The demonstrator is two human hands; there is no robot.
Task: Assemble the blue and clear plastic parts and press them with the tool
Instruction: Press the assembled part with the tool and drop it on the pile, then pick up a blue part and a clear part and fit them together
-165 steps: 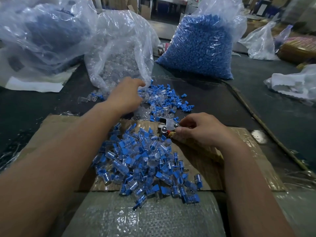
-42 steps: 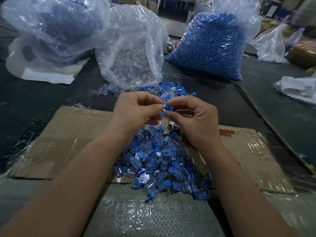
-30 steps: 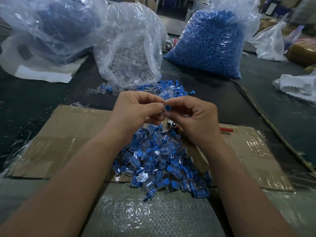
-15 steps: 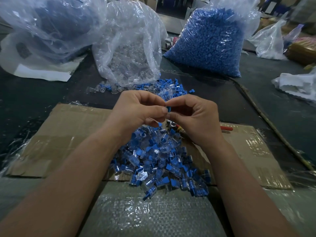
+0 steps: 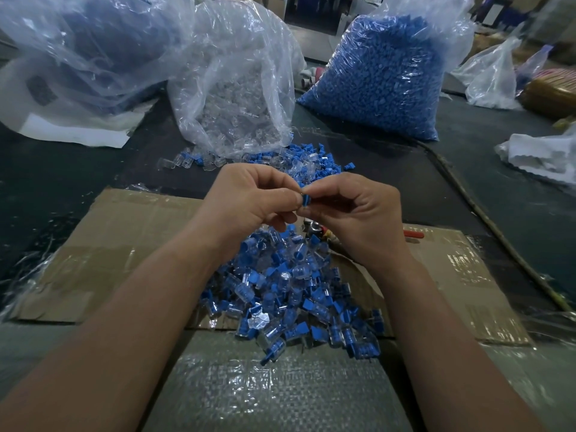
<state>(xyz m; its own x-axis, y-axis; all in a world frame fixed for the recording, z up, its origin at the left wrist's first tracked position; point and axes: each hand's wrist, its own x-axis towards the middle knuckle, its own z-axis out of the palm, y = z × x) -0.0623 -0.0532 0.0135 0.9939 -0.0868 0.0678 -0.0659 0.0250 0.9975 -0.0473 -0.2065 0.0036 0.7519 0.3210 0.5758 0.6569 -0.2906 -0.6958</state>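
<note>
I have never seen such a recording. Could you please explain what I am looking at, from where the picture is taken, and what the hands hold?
There is no machine: a person works with bare hands. The camera sits on the person's head and looks forward and down. The left hand and the right hand meet and pinch one small blue part between their fingertips; the fingers hide whether a clear piece is with it. Below them, on a cardboard sheet, lies a pile of blue-and-clear pieces. Behind stand a bag of clear parts and a bag of blue parts. A metal tool lies on the cardboard, mostly hidden by the right hand.
</note>
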